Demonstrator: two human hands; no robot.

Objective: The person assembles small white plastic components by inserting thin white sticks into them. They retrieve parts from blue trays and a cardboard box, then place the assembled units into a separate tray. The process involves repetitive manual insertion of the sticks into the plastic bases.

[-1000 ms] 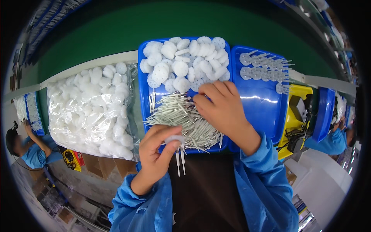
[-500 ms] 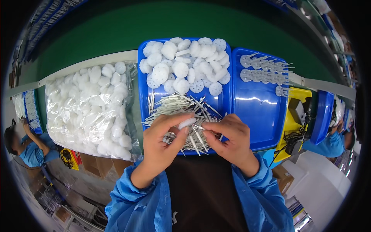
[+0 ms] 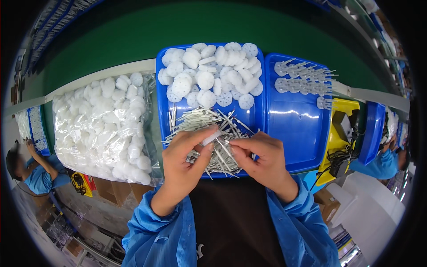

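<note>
1. A white, round, flat plastic disc (image 3: pixel 211 138) is above the near half of a blue rectangular plastic tray (image 3: pixel 251 116), the landmark here; slim white rods show at the disc's near side.
2. The left hand (image 3: pixel 184 155), over the tray's near left part, pinches the disc between thumb and fingers.
3. The right hand (image 3: pixel 264 158), over the tray's near right part, has thumb and index fingertips almost together beside the rods; whether they grip one, I cannot tell.
4. Inside the tray, a heap of thin whitish rods (image 3: pixel 200 120) fills the near half, and a pile of white perforated discs (image 3: pixel 213 73) the far half.
5. Right of the tray, just beside it, a second blue plastic tray (image 3: pixel 296 133) carries rows of rod-fitted discs (image 3: pixel 302 84) at its far end.
6. Left of the tray is a clear plastic bag (image 3: pixel 102 129) packed with white discs.
7. Beyond the tray stretches the smooth green bench (image 3: pixel 133 35).
8. Farther right of the tray, past the second one, is a yellow plastic bin (image 3: pixel 347 104) with black cables.
9. Far left and far right of the tray, blue-sleeved co-workers (image 3: pixel 38 171) sit; grey floor (image 3: pixel 84 213) shows nearer and left.
</note>
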